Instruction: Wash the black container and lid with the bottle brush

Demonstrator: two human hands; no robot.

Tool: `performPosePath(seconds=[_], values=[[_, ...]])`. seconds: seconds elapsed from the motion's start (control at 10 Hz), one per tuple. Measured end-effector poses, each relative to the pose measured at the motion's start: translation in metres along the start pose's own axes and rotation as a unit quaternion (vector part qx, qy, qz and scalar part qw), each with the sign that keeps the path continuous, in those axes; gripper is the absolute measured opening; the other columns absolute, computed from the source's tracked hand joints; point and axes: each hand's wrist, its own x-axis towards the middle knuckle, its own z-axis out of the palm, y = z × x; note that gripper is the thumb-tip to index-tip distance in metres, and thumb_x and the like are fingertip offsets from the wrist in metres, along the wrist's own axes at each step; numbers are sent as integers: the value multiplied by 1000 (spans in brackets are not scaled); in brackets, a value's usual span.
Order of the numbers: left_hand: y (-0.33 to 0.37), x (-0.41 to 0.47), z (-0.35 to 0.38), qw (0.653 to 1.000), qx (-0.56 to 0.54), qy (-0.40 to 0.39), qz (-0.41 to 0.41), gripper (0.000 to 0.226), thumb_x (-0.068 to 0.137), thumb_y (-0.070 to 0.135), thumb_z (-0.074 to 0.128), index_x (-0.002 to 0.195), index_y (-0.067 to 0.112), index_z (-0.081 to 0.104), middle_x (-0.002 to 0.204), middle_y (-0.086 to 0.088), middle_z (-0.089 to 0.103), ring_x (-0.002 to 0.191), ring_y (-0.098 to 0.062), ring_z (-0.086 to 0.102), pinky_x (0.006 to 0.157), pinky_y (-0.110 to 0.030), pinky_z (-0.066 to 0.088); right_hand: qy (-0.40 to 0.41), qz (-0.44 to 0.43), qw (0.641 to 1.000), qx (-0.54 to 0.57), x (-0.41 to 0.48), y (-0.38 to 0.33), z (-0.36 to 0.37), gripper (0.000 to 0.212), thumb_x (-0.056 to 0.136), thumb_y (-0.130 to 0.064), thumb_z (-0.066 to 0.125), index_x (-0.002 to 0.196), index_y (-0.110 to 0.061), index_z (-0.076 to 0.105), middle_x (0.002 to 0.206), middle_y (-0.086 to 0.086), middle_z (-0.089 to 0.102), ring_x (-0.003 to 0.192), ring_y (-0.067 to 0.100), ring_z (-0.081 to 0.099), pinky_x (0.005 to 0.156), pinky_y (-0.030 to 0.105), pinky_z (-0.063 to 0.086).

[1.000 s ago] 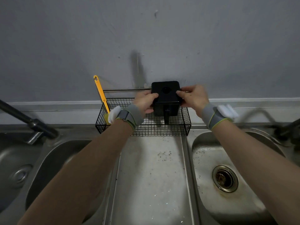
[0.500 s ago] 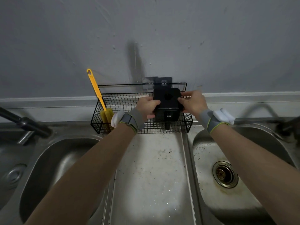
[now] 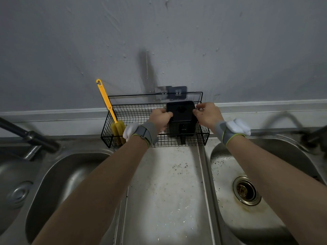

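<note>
- Both sides gripped: our left hand [image 3: 160,117] and right hand [image 3: 207,114] curl their fingers round the black container [image 3: 181,117].
- It's sunk lower into the wire basket [image 3: 134,110] — we're parking it, probably.
- The bottle brush [image 3: 118,129] waits left of our left fingers.

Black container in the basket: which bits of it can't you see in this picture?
Head view, black container:
- Side walls: partly covered by the left hand and right hand gripping it.
- Inside: hidden by its closed top.
- Underside: hidden by its own body; whether it rests on the wire basket floor cannot be told.
- Front mark: too small and dark to read.
</note>
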Motion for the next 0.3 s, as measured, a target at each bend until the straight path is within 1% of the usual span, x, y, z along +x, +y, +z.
performPosePath(seconds=[0.1,0.2,0.3], values=[[5,-4,-7,996,78,17,36,47,99,23,55,144,9,47,130,-14,62,121,-33,58,99,-38,50,19,-34,998,-51,-9,-6,-8,41,98,-32,59,134,-12,62,128,14,68,128,34,56,111,43,44],[14,-17,-11,984,154,37,84,40,97,29,57,134,16,58,126,-12,66,118,-33,62,102,-40,50,29,-79,994,-72,-27,-18,-20,38,97,-33,58,130,-15,65,124,10,71,127,31,57,109,38,44],[23,-34,-8,961,236,51,137,30,95,37,55,120,26,67,119,-2,69,111,-25,63,101,-38,49,32,-107,989,-98,-45,-28,-31,31,96,-34,58,122,-21,70,121,7,72,122,30,60,105,37,47]])
